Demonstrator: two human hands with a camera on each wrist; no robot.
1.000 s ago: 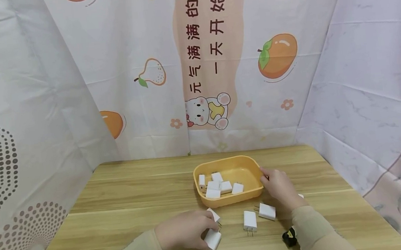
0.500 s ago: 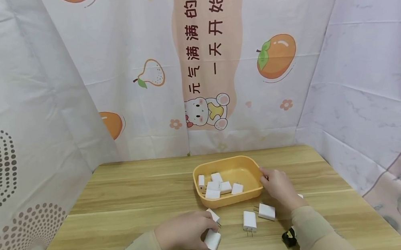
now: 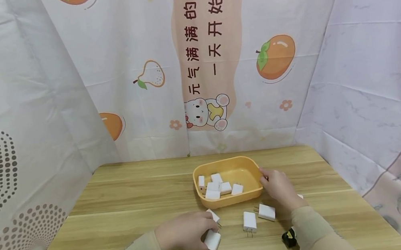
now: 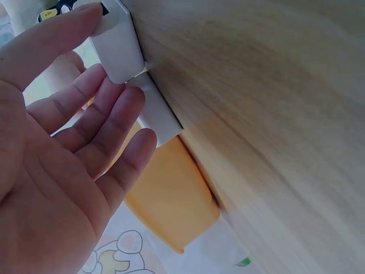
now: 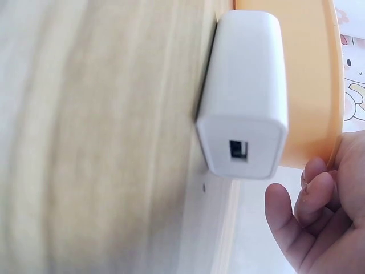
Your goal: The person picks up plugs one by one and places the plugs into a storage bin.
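My left hand holds a white plug-in charger low at the table, thumb at one end and fingers at the other. In the left wrist view its thumb lies over the charger. A second charger lies just beyond these fingers, partly hidden by them. My right hand pinches the right rim of a yellow-orange plastic basket. Several white chargers lie inside the basket, mostly on its left side.
Two chargers, one prongs-forward and one prongs-left, lie between my arms. Another white charger stands large in the right wrist view, USB port showing. Printed curtains border the wooden table.
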